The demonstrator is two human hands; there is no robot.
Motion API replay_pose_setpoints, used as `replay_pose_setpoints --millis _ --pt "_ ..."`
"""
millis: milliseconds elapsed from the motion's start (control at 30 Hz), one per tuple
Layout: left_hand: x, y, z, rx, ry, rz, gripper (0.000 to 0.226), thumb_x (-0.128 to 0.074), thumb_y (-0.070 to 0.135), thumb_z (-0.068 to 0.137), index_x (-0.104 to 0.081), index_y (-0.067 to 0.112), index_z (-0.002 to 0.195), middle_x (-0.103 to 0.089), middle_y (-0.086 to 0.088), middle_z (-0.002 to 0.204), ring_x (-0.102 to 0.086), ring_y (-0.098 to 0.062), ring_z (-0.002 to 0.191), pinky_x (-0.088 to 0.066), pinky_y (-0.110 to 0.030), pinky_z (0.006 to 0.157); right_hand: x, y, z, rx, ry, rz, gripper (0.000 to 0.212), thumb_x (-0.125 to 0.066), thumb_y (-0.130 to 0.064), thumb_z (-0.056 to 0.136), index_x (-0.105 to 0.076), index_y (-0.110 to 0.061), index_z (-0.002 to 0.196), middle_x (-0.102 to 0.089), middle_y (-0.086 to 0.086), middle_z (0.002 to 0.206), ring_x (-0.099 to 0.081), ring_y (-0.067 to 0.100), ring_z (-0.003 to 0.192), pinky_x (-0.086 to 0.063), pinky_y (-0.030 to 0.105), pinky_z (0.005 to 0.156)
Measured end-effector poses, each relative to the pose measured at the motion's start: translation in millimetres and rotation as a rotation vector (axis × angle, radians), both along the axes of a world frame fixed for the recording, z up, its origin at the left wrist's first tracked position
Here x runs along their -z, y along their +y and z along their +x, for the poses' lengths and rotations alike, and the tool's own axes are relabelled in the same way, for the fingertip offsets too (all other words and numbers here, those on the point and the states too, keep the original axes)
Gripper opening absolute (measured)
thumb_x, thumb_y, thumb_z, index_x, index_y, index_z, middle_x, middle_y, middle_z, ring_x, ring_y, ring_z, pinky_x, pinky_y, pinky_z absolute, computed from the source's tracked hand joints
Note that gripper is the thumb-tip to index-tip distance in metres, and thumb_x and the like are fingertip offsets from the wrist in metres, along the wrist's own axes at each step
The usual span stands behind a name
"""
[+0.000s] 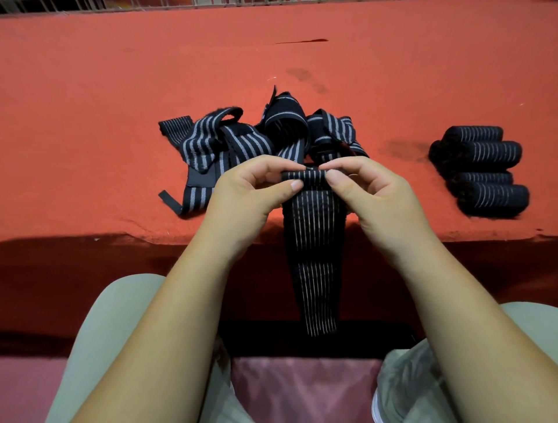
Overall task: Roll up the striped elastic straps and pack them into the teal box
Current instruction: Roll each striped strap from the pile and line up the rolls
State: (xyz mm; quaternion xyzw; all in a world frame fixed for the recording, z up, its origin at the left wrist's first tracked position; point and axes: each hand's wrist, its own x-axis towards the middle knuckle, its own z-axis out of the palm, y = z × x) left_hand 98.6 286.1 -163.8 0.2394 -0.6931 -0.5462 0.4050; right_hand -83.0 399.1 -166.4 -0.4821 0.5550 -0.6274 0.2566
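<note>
Two hands meet just inside the near edge of the tabletop [120,90]: the left hand [256,193] and the right hand [371,193] each pinch one end of a small roll begun at the top of a striped strap [314,241]. The rest of that strap hangs over the edge, down between the knees. Just beyond the fingers lies a loose pile of straps [241,142]. Four rolled straps [483,172] sit bunched at the right, well apart from the pile. Bare red cloth spreads wide on the left and back to a wire grid [211,3] along the far edge
</note>
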Motion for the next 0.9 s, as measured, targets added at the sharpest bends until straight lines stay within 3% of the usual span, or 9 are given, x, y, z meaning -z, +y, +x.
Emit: replay_pose_setpoints --millis 100,200,333,400,500,600,667,733,900 --pt "0.5 0.1 -0.8 0.015 0.025 0.036 0.023 -0.077 -0.003 0.094 -0.082 0.013 0.109 -0.079 -0.003 0.094 -0.073 -0.014 0.092 -0.057 -0.026 0.082 1.3 -0.4 -0.6 0.024 -0.002 0.009 0.015 -0.067 -0.026 0.107 -0.081 -0.02 0.11 -0.08 0.005 0.108 -0.074 0.019 0.098 -0.06 0.041 0.088" --pt "-0.1 0.6 0.3 0.041 0.021 0.072 0.024 -0.076 -0.005 0.094 -0.081 0.013 0.11 -0.081 -0.005 0.098 -0.076 -0.018 0.097 -0.059 -0.031 0.088 4.3 -0.9 -1.3 0.016 -0.042 0.01 0.013 -0.069 -0.023 0.105 -0.081 -0.021 0.111 -0.079 0.008 0.109 -0.075 0.027 0.102 -0.059 0.054 0.093" --pt "0.0 0.4 2.6 0.087 -0.017 0.143 0.025 -0.081 0.003 0.092 -0.08 0.015 0.113 -0.079 -0.012 0.107 -0.074 -0.027 0.106 -0.057 -0.055 0.108 4.4 -0.8 0.6 0.013 -0.083 -0.008 0.015 -0.07 -0.012 0.103 -0.081 -0.019 0.111 -0.079 0.004 0.107 -0.073 0.015 0.099 -0.056 0.036 0.091" --pt "0.2 1.6 3.2 0.083 -0.035 0.174 0.024 -0.084 0.012 0.091 -0.08 0.016 0.114 -0.077 -0.018 0.112 -0.075 -0.033 0.111 -0.054 -0.061 0.111 4.2 -0.9 0.3 0.02 -0.061 -0.019 0.018 -0.071 -0.01 0.102 -0.08 -0.02 0.113 -0.08 0.0 0.109 -0.073 0.012 0.102 -0.054 0.03 0.091" --pt "0.5 2.8 3.1 0.06 -0.041 0.185 0.024 -0.084 0.017 0.092 -0.079 0.016 0.115 -0.074 -0.026 0.12 -0.072 -0.044 0.119 -0.055 -0.061 0.11 3.4 -0.7 -1.4 0.001 -0.047 -0.033 0.028 -0.072 -0.005 0.1 -0.078 -0.02 0.122 -0.079 -0.001 0.106 -0.072 0.011 0.1 -0.057 0.028 0.089" --pt "0.4 3.2 1.5 0.023 -0.032 0.159 0.024 -0.083 0.009 0.093 -0.078 0.012 0.116 -0.077 -0.025 0.115 -0.076 -0.036 0.107 -0.058 -0.055 0.104 3.3 -1.1 -3.2 0.004 -0.057 -0.001 0.031 -0.073 -0.006 0.1 -0.075 -0.02 0.128 -0.069 -0.011 0.083 -0.064 0.005 0.082 -0.054 0.024 0.078" --pt "-0.2 3.0 0.8 0.001 -0.027 0.143 0.024 -0.082 0.003 0.093 -0.078 0.01 0.116 -0.079 -0.022 0.11 -0.075 -0.027 0.099 -0.061 -0.045 0.095 3.9 -1.1 -4.6 0.001 -0.036 0.022 0.027 -0.073 -0.009 0.101 -0.075 -0.018 0.126 -0.075 0.002 0.086 -0.066 0.008 0.084 -0.056 0.028 0.081" --pt "-0.1 1.6 0.7 -0.003 -0.02 0.143 0.025 -0.082 0.002 0.091 -0.079 0.01 0.115 -0.078 -0.023 0.109 -0.076 -0.029 0.1 -0.061 -0.045 0.096 4.4 0.0 -5.8 -0.013 0.012 0.025 0.022 -0.073 -0.011 0.101 -0.077 -0.018 0.121 -0.076 0.021 0.101 -0.069 0.016 0.09 -0.057 0.036 0.088" --pt "-0.3 2.0 0.5 0.018 0.013 0.184 0.027 -0.079 -0.002 0.092 -0.078 0.01 0.117 -0.078 -0.023 0.112 -0.076 -0.031 0.106 -0.061 -0.046 0.101 5.9 0.1 -7.0 -0.047 0.017 -0.009 0.02 -0.072 -0.005 0.101 -0.074 -0.015 0.118 -0.074 -0.002 0.093 -0.067 0.011 0.089 -0.054 0.03 0.084"
